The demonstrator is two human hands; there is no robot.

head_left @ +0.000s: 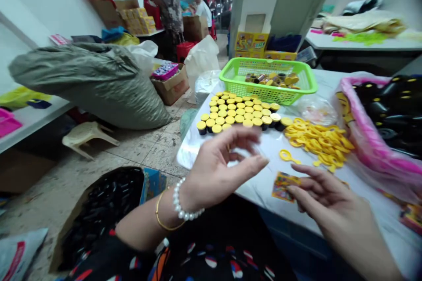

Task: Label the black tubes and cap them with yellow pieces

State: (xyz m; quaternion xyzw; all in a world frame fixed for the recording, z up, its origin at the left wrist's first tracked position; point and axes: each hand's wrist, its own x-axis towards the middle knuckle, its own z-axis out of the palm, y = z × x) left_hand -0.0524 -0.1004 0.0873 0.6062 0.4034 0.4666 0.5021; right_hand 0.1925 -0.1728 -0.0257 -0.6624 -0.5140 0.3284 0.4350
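Note:
Above the near edge of the table, my left hand is raised with its thumb stretched out and its fingers curved. Its fingers are slightly blurred, and nothing shows between them. Between thumb and fingers, my right hand pinches a small colourful printed card. Just past my left hand stand rows of small black tubs with yellow lids. A single yellow plastic ring with a stem lies beyond the card, beside a heap of similar yellow pieces.
A green basket with small capped tubs stands at the table's far side. On the right sits a pink bin of black parts. Below left, a lined box holds black pieces. A grey sack leans behind a stool. Two people are farther back.

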